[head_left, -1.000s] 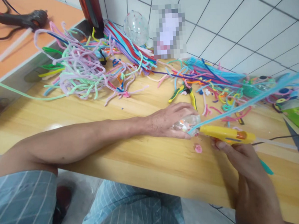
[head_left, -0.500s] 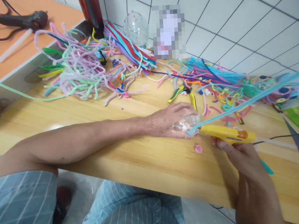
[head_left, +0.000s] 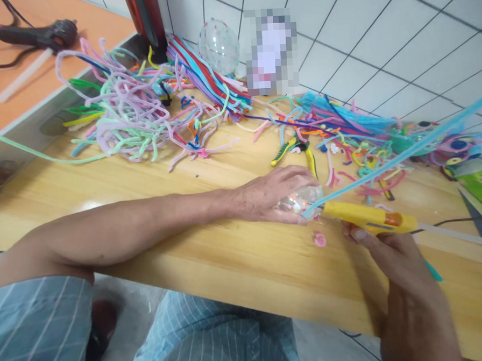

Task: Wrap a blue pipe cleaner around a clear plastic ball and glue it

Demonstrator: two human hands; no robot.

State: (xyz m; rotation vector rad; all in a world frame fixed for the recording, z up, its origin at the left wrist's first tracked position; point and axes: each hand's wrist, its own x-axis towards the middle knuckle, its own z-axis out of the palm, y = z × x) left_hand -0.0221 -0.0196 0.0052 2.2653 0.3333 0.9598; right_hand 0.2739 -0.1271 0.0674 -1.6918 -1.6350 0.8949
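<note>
My left hand [head_left: 270,195] is closed around a clear plastic ball [head_left: 300,199], low over the wooden table. A long light-blue pipe cleaner [head_left: 389,164] runs from the ball up to the right edge of the view. My right hand [head_left: 384,245] grips a yellow hot glue gun [head_left: 368,217], whose nozzle meets the right side of the ball near the pipe cleaner's end. From the back of the gun sticks a whitish glue stick [head_left: 456,233]. Just below the ball lies a small pink piece [head_left: 319,239].
Pliers [head_left: 283,152] with yellow-black handles lie behind the ball among pipe cleaner scraps. Tangled pipe cleaners [head_left: 128,108] and bundled ones [head_left: 211,79] fill the back left. Another clear ball [head_left: 218,44] stands by the tiled wall. A black glue gun [head_left: 31,35] lies on the orange surface.
The glue gun and my right hand have shifted very slightly to the right and down. The glue stick shows a little farther right. My left hand stays on the ball.
</note>
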